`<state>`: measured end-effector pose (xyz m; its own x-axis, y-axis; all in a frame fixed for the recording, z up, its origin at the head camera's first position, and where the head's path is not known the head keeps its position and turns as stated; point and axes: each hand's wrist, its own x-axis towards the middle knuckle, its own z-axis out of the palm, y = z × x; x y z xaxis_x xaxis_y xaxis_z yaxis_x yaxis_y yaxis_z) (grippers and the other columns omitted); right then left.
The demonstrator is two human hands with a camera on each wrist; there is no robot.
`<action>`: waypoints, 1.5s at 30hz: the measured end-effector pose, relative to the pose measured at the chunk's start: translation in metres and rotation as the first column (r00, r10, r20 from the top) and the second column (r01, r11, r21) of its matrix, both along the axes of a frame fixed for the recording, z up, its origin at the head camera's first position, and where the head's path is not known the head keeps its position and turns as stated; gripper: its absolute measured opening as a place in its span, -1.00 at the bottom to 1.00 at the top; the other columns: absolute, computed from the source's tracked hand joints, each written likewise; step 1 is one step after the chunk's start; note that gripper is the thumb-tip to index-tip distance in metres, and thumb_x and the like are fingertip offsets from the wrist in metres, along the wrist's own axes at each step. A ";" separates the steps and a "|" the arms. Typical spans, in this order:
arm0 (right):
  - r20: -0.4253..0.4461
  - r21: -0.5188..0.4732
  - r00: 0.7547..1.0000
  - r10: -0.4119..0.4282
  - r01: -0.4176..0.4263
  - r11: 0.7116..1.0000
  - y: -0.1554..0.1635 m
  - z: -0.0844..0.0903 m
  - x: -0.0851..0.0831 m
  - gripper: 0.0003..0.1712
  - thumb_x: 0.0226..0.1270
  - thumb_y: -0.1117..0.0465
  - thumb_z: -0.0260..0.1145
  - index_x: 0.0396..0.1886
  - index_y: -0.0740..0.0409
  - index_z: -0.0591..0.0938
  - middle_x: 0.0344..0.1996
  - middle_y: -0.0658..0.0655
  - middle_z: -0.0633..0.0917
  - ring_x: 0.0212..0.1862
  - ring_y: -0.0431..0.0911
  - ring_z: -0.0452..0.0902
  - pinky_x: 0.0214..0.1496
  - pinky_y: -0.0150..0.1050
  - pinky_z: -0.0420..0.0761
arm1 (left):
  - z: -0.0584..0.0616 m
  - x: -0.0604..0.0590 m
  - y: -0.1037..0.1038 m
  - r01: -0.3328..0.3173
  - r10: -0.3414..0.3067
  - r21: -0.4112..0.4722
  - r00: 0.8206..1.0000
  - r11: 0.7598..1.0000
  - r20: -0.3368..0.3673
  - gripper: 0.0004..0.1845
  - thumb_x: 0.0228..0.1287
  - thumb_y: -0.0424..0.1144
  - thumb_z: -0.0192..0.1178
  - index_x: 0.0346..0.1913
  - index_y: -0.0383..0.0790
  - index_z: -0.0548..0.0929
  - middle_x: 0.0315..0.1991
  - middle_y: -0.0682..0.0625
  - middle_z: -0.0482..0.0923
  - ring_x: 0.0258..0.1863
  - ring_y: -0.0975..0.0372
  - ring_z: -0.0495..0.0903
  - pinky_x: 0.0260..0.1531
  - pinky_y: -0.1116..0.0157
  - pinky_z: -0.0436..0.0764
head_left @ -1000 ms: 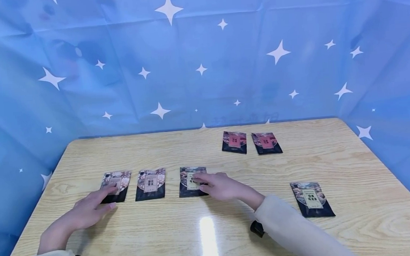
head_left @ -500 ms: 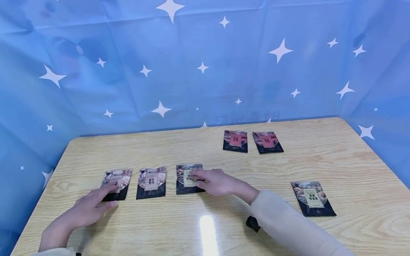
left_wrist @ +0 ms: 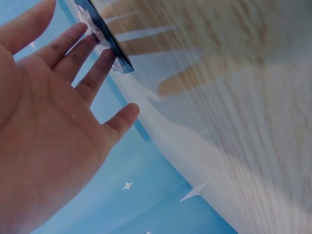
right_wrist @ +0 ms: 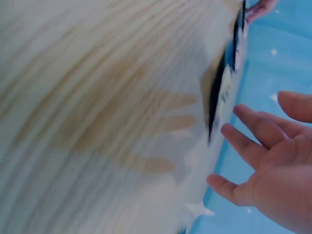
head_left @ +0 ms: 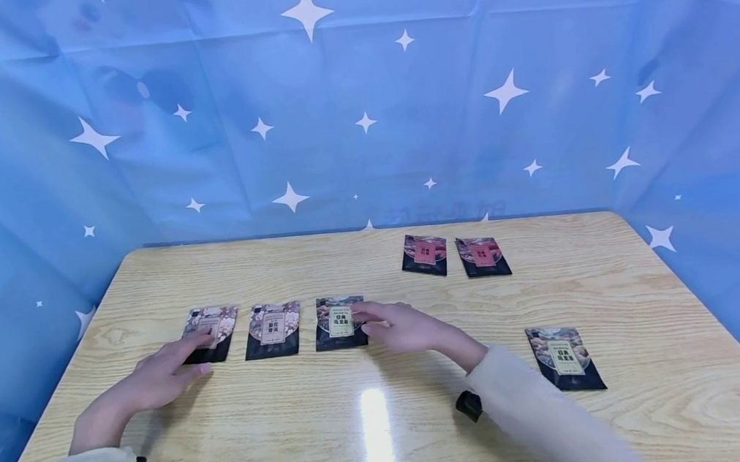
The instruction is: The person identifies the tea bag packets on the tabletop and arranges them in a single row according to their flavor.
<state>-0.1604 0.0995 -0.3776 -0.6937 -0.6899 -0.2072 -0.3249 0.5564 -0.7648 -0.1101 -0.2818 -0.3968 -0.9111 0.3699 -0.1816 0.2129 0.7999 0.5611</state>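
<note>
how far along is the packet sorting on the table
Three packets lie in a row at the near left: left packet, middle packet, green-label packet. Two red packets sit side by side farther back. In hand: the left hand rests on the left packet, and the right hand is at the green-label packet's edge. One lone packet at the right looks left to place.

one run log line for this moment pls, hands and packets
left hand: open, fingertips on leftmost packet | right hand: open, beside third packet, contact unclear | table: six packets flat
</note>
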 end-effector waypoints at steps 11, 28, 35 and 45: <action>-0.048 -0.013 0.989 -0.143 0.142 0.990 0.102 0.007 0.024 -0.47 0.46 0.19 -0.04 0.33 0.33 0.21 0.22 0.27 0.38 0.27 0.18 0.20 0.18 0.04 0.35 | 0.000 -0.001 -0.001 -0.001 0.001 -0.011 1.000 1.000 0.018 -0.41 0.34 -0.12 0.04 0.28 -0.44 0.24 0.29 -0.44 0.04 0.21 -0.37 0.01 -0.05 -0.38 0.03; -0.038 0.051 0.948 -0.315 0.316 0.947 0.239 0.013 0.080 -0.48 0.49 0.19 -0.10 0.31 0.41 0.20 0.16 0.45 0.37 0.05 -0.55 0.28 -0.12 -0.46 0.49 | -0.001 0.000 -0.004 0.018 -0.018 -0.013 1.000 1.000 -0.001 -0.41 0.32 -0.13 0.07 0.26 -0.46 0.26 0.27 -0.46 0.06 0.20 -0.37 0.04 -0.03 -0.34 0.09; -0.001 0.018 0.964 -0.266 0.266 0.964 0.238 0.002 0.081 -0.45 0.50 0.21 -0.13 0.35 0.43 0.10 0.18 0.51 0.32 0.17 -0.48 0.15 -0.06 -0.56 0.40 | 0.000 0.000 -0.002 0.014 -0.014 -0.014 1.000 1.000 0.005 -0.40 0.32 -0.13 0.07 0.27 -0.46 0.25 0.28 -0.46 0.06 0.20 -0.37 0.03 -0.03 -0.34 0.08; 0.024 0.047 0.954 -0.298 0.297 0.954 0.181 0.002 0.053 -0.37 0.50 0.07 -0.14 0.40 0.34 0.02 0.26 0.42 0.25 0.31 0.32 -0.04 0.19 0.21 0.17 | -0.001 0.000 -0.001 0.014 -0.014 -0.021 1.000 1.000 -0.005 -0.42 0.32 -0.13 0.07 0.27 -0.44 0.27 0.28 -0.45 0.07 0.19 -0.37 0.05 -0.06 -0.36 0.09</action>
